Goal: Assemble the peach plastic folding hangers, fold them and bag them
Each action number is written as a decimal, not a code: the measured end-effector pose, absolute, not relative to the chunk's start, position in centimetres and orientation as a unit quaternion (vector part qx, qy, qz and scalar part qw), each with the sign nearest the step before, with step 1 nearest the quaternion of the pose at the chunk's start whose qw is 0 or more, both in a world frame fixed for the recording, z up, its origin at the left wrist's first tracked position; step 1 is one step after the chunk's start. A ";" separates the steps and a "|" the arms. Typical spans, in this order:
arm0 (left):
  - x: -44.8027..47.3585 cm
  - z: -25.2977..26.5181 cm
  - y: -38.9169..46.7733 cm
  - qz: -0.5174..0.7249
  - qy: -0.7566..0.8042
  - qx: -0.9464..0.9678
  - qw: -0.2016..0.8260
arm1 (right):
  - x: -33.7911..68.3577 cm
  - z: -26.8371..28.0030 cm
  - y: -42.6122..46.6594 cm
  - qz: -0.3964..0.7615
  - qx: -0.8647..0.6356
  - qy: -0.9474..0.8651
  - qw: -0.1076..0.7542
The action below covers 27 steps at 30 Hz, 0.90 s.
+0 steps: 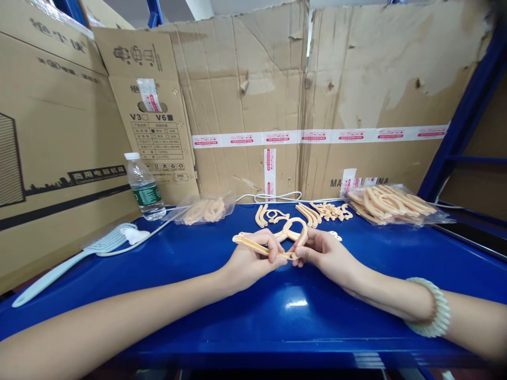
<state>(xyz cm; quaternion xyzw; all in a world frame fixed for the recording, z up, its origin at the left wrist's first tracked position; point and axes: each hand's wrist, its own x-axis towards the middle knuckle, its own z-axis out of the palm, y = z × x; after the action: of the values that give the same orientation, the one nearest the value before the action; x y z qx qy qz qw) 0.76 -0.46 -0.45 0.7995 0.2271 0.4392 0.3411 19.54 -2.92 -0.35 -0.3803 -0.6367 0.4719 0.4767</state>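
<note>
My left hand [251, 264] is closed around a long beige plastic hanger arm [246, 241], which points out to the left. Between the fingers of my right hand [327, 253] is a beige hanger hook [304, 228] with a big round loop. The hook's lower end and the arm's inner end meet at my fingertips; fingers partly cover the joint. Just behind my hands, other beige hanger pieces [336, 236] lie partly hidden. Farther back are curved arms [309, 215], more curved strips [261, 216] and a heap of small hooked parts [335, 211].
A clear bag of beige parts [208, 210] lies at back left, a larger bag [390, 203] at back right. A water bottle [144, 190] and a pale blue hairbrush [75, 264] are at left. White cable [277, 198] runs along the cardboard wall [245, 105]. A dark flat device [475, 240] lies right.
</note>
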 end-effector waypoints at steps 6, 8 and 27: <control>0.9 -0.4 -0.7 0.431 0.235 0.797 0.352 | 19.5 -0.3 -3.0 0.454 -0.382 -0.653 0.470; 0.9 -0.5 -0.7 0.430 0.239 0.791 0.364 | 19.5 -0.3 -3.0 0.452 -0.381 -0.657 0.469; 1.5 -0.3 -0.7 0.392 0.309 0.632 0.593 | 20.5 1.5 -2.0 0.437 -0.385 -0.687 0.434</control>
<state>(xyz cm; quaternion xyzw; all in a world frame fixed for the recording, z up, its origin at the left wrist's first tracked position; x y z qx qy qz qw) 1.46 -0.72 -0.25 0.6324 0.3087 0.3915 0.5928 20.51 -2.00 1.54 -0.3851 -0.6872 0.4375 0.4336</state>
